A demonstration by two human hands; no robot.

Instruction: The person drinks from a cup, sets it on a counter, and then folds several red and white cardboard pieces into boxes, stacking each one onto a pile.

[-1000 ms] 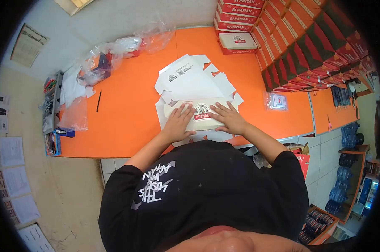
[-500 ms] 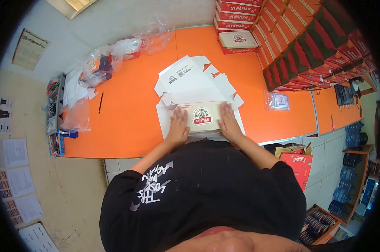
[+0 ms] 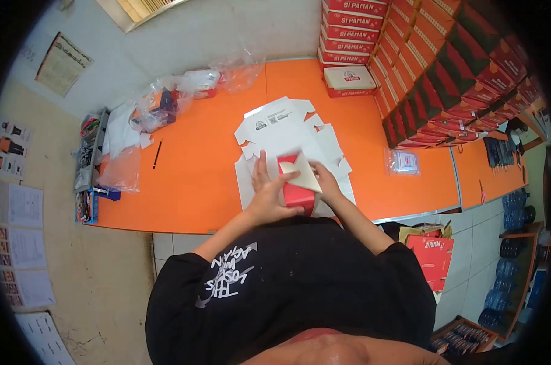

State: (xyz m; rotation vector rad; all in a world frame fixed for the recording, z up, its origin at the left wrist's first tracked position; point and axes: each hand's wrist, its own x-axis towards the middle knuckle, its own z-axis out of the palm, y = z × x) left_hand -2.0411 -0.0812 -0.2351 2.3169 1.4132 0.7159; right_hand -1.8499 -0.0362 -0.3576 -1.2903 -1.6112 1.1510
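Note:
A small red and cream cardboard food box [image 3: 299,196] is turned so a red end faces up, with a cream panel or flap angled at its right. My left hand [image 3: 268,193] grips its left side, some fingers raised and spread, others reaching over the red end. On the right side, my right hand [image 3: 326,184] is closed around the cream part, its fingertips partly hidden. Under and behind the box lie flat white unfolded box blanks [image 3: 287,137] with cut tabs and printing.
Folded red boxes [image 3: 352,42] are stacked at the back right of the orange table [image 3: 190,194], beside a tall wall of more boxes [image 3: 458,79]. Plastic wrapping [image 3: 120,176], a black pencil [image 3: 157,154] and a grey tray [image 3: 91,152] are at left. A clear packet [image 3: 404,162] lies right.
The box lay flat with its printed lid up and both hands spread on it; now it is turned, red end showing, and held between my hands. The view has also tilted up slightly.

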